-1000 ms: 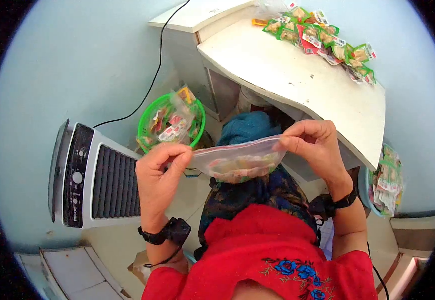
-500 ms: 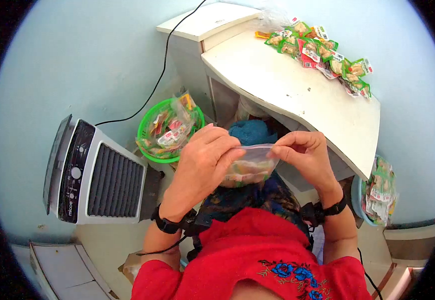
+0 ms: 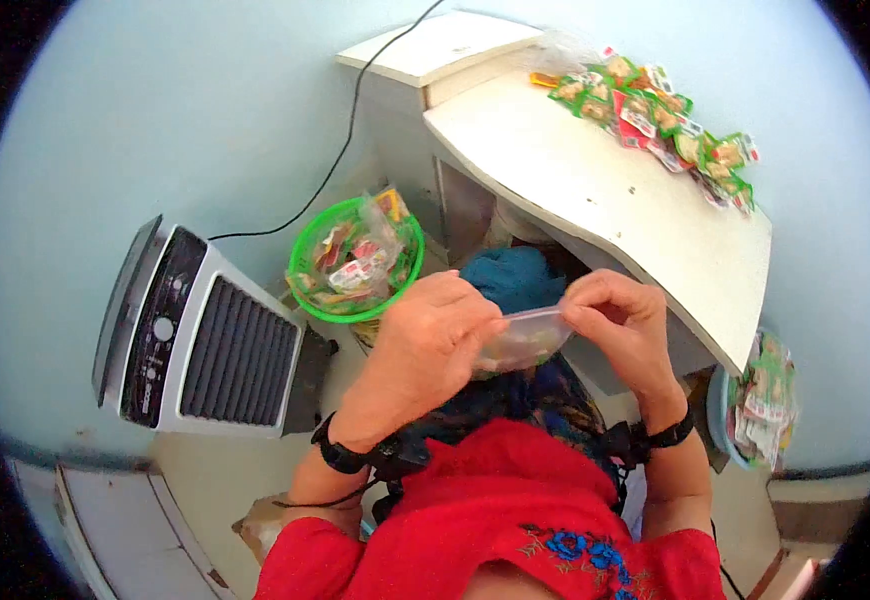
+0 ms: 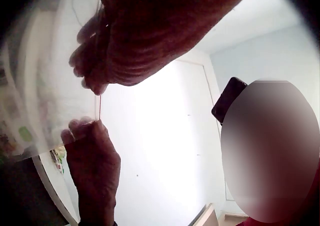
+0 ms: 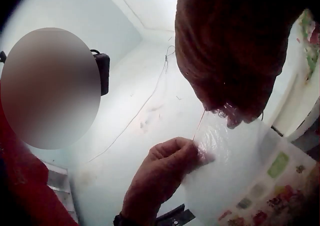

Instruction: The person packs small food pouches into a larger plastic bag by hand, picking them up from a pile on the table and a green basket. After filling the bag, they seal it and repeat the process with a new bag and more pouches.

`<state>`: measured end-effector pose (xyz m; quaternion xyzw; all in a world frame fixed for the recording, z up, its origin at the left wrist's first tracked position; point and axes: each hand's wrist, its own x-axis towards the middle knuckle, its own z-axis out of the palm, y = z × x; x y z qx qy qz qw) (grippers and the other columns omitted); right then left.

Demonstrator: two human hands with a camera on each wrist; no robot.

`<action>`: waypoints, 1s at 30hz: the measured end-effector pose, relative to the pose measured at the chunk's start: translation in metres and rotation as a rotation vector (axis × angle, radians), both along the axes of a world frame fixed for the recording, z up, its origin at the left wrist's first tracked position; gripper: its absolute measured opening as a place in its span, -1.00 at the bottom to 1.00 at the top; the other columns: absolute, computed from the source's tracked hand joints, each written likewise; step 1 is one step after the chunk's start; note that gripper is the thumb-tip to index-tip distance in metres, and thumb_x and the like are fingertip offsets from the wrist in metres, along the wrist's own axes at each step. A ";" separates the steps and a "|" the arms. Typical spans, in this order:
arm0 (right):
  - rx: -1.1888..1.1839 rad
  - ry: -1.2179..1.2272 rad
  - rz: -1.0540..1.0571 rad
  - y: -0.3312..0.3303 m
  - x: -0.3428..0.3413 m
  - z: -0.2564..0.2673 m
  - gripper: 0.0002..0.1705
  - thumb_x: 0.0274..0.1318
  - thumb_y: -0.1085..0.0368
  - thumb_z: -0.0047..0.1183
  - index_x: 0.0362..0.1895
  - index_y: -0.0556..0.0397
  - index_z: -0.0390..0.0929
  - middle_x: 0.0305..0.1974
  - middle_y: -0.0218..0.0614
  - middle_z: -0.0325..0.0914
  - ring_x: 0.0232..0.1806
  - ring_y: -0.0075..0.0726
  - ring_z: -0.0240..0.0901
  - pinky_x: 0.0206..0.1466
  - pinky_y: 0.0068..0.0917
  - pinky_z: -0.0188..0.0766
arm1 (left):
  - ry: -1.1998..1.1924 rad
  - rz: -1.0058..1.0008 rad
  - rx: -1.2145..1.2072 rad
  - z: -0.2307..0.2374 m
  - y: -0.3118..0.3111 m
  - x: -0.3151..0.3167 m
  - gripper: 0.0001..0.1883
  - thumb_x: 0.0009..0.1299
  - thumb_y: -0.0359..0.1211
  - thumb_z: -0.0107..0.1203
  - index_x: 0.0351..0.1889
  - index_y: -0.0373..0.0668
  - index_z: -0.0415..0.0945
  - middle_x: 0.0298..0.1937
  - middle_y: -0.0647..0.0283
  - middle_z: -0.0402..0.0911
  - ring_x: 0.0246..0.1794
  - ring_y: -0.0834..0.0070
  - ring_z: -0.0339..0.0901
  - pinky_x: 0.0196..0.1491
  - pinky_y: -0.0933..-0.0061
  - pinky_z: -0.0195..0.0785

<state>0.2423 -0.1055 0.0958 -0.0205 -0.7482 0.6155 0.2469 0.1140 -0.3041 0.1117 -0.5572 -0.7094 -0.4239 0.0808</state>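
A clear zip-top bag hangs between both hands above the lap, with printed packets partly visible through its plastic. My left hand pinches its top edge between thumb and fingers, the back of the hand covering the bag's left part. At the other end of that edge, my right hand pinches the corner with thumb and forefinger. A thin red line runs along the bag's mouth between the two hands in the left wrist view. Through the bag, the right wrist view shows red and green print lower down.
Green-edged food packets lie along the back of a white desk. A green basket of packets stands left, beside an air cooler. A blue tub of packets is at right. Blue cloth lies beyond the bag.
My left hand has slid rightward along the bag's top edge, closer to my right hand, and now covers much of the bag. My right hand keeps its pinch at the corner.
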 end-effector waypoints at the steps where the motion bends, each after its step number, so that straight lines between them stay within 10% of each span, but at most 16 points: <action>1: -0.036 -0.007 0.010 0.000 0.000 -0.001 -0.97 0.05 0.48 0.23 -0.40 0.16 0.63 -0.32 -0.35 0.58 -0.27 -0.57 0.48 -0.20 -0.61 0.43 | 0.010 -0.004 -0.002 0.000 0.000 0.001 -0.92 0.17 -0.47 0.25 -0.41 -0.23 0.58 -0.39 0.17 0.58 -0.28 0.17 0.56 -0.12 0.24 0.44; 11: 0.061 -0.057 0.177 -0.005 -0.004 0.000 -0.93 -0.10 0.47 0.33 -0.48 0.18 0.68 -0.30 -0.23 0.66 -0.27 -0.39 0.58 -0.15 -0.47 0.50 | 0.020 -0.058 0.028 -0.009 -0.001 0.019 -0.91 0.18 -0.42 0.25 -0.42 -0.17 0.55 -0.40 0.17 0.53 -0.29 0.14 0.55 0.04 0.11 0.45; 21: 0.234 -0.382 0.422 0.012 -0.007 -0.049 -0.11 -0.27 0.20 0.52 0.24 0.14 0.42 0.21 -0.21 0.48 0.26 -0.24 0.38 0.35 -0.35 0.26 | 0.061 0.009 0.062 -0.012 -0.009 0.017 -0.91 0.17 -0.44 0.24 -0.43 -0.16 0.54 -0.41 0.18 0.53 -0.34 0.15 0.53 -0.18 0.16 0.45; 30: 0.219 -0.390 0.218 -0.006 0.002 -0.122 -0.48 -0.11 0.42 0.36 0.05 0.05 0.58 0.05 -0.20 0.61 0.13 -0.12 0.51 0.20 -0.26 0.39 | 0.035 0.028 0.029 -0.015 0.001 -0.004 -0.91 0.20 -0.42 0.23 -0.45 -0.22 0.55 -0.46 0.14 0.53 -0.40 0.14 0.51 -0.33 0.20 0.38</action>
